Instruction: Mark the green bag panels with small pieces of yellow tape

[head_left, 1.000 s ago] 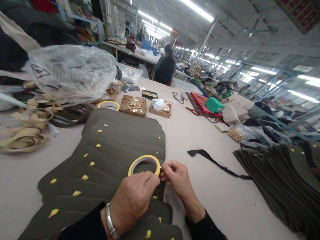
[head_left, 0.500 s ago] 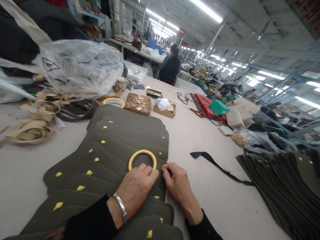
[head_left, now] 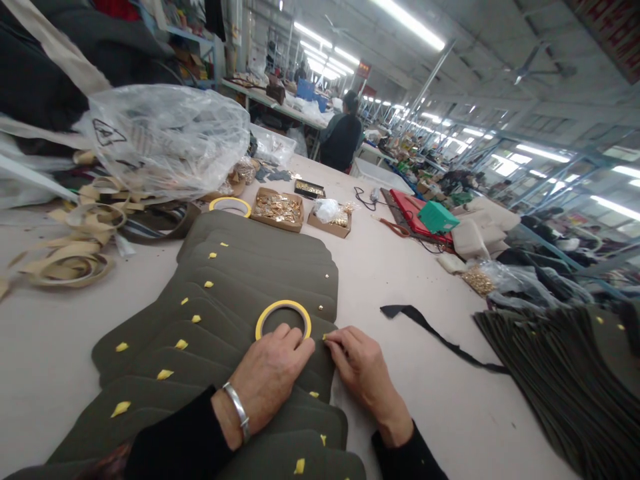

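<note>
Carefully, a person in dark sleeves works over a counter [head_left: 365,267] spread with overlapping dark green panels [head_left: 225,340]. The left hand [head_left: 273,373], a silver-coloured bracelet [head_left: 237,410] at its wrist, has its fingers closed on the lower rim of a yellow tape roll [head_left: 284,305], which is tilted up over the panels, well in from the counter's far edge; the fingertips are partly hidden. Just beside it, the right hand [head_left: 367,373] pinches thumb and fingers together on a small yellow scrap [head_left: 325,337] at the panels' right border. More yellow pieces [head_left: 181,344] dot the green surface.

Beyond the panels, toward the counter's far edge, lie a second tape roll [head_left: 230,199], a cardboard box [head_left: 277,225] of gold-coloured metal parts and a smaller carton [head_left: 327,227]. A clear plastic bag [head_left: 165,140] and coiled tan strips [head_left: 70,267] crowd the counter's left side. A black strip [head_left: 423,322] trails toward a dark stack of panels [head_left: 530,373] on the right side, nearer a green box [head_left: 438,217] set on something red. Past the far edge, a co-worker [head_left: 343,137] is seen from behind.
</note>
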The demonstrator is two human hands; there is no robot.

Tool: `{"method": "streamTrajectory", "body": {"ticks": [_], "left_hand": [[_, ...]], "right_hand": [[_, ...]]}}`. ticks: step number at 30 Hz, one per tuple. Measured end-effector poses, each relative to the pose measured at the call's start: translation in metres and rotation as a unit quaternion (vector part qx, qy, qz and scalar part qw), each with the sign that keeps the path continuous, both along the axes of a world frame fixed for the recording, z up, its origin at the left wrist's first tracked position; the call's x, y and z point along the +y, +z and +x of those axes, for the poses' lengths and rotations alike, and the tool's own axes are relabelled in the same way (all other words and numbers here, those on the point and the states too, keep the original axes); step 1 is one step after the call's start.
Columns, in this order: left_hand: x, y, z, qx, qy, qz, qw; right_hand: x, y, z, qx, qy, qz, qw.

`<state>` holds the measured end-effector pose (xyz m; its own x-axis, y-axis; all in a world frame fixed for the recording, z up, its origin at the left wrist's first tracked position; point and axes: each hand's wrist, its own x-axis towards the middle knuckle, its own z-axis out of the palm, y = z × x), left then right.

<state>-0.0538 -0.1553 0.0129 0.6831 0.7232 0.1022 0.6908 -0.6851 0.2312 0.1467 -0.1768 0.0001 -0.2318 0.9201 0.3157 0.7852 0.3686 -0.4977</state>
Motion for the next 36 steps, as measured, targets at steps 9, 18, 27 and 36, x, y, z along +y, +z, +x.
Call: {"method": "streamTrajectory", "body": {"ticks": [9, 18, 27, 36], "left_hand": [[0.006, 0.007, -0.004, -0.015, -0.007, 0.005, 1.0], [0.015, 0.003, -0.017, -0.159, -0.041, 0.0, 0.986], [0.013, -0.005, -0.016, -0.217, -0.051, 0.033, 0.974], [0.008, 0.005, -0.011, -0.182, -0.069, 0.014, 0.981]], "right_hand": [[0.01, -0.005, -0.019, -0.028, -0.121, -0.044, 0.991], [-0.005, 0.021, -0.004, 0.095, 0.023, -0.23, 0.968], [-0.005, 0.018, -0.023, 0.148, 0.054, 0.037, 0.987], [-0.008, 0.009, -0.031, 0.056, 0.045, 0.147, 0.987]]}}
